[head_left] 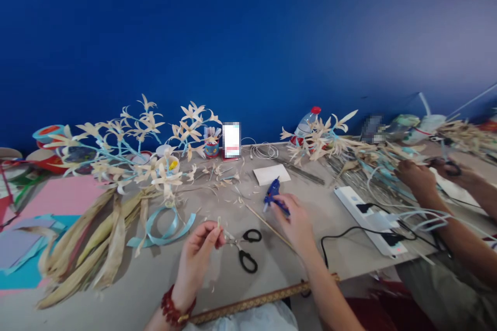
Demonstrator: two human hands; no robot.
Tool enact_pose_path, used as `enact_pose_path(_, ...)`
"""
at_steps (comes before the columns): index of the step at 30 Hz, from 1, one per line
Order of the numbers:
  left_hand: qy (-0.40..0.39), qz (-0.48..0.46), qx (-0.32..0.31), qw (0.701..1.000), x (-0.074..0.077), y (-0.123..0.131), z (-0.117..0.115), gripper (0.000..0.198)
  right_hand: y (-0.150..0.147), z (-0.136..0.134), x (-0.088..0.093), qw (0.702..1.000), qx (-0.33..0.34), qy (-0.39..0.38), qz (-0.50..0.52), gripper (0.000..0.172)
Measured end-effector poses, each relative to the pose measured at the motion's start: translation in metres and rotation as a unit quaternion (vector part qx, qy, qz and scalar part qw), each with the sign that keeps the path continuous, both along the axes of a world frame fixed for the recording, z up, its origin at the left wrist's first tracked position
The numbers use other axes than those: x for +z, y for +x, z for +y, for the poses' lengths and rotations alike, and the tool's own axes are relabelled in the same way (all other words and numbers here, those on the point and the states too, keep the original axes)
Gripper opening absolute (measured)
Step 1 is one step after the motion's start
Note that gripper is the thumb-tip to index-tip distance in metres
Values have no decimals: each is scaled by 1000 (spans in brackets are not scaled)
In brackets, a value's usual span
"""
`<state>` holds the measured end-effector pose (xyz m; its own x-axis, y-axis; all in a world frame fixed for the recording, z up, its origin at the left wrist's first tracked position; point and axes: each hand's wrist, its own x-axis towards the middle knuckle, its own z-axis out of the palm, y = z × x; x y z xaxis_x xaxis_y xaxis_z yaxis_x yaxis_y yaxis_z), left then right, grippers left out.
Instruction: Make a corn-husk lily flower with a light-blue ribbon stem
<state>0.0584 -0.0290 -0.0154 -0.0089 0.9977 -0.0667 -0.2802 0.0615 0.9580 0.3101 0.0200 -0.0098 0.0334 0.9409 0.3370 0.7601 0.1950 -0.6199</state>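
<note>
My left hand (202,243) pinches a small pale strip (218,221) upright between thumb and fingertips. My right hand (297,220) is closed around a blue hot glue gun (272,189) that lies low over the table, beside a white card (267,175). Between my hands, scissors (248,264) with black handles rest on the table, their blades partly hidden by my left fingers. A thin stick (267,225) lies slantwise from the middle toward my right wrist. Left of my left hand, a loop of light blue ribbon (171,240) lies loose.
Dried husks (104,238) and coloured paper (64,194) cover the left side. Pale husk flowers (116,139) on blue stems stand behind. A white power strip (368,222) with cables is at right. Beyond it, a co-worker's hands (417,176) are at work with scissors (452,168).
</note>
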Motion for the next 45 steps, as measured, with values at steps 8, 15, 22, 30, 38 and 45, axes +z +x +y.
enact_pose_path(8, 3, 7, -11, 1000, 1, 0, -1, 17, 54, 26, -24, 965, 3, -33, -259, 32)
enact_pose_path(15, 18, 34, 6, 999, 8, -5, -4, 20, 74, 56, -14, 952, 79, -126, -267, 51)
enact_pose_path(22, 27, 40, 2, 999, 10, -4, -4, 21, 76, 70, -4, 972, 139, -132, -136, 22)
enact_pose_path(30, 8, 14, 10, 1000, 8, -6, 0, 20, 80, 57, -1, 985, 69, -126, 99, 30)
enact_pose_path(38, -28, -34, -4, 999, 12, -1, 2, 20, 65, 44, -9, 922, -19, -127, 364, 31)
enact_pose_path(45, -32, -33, -1, 999, 18, 1, 5, 21, 25, -2, 8, 863, 85, -178, 465, 24)
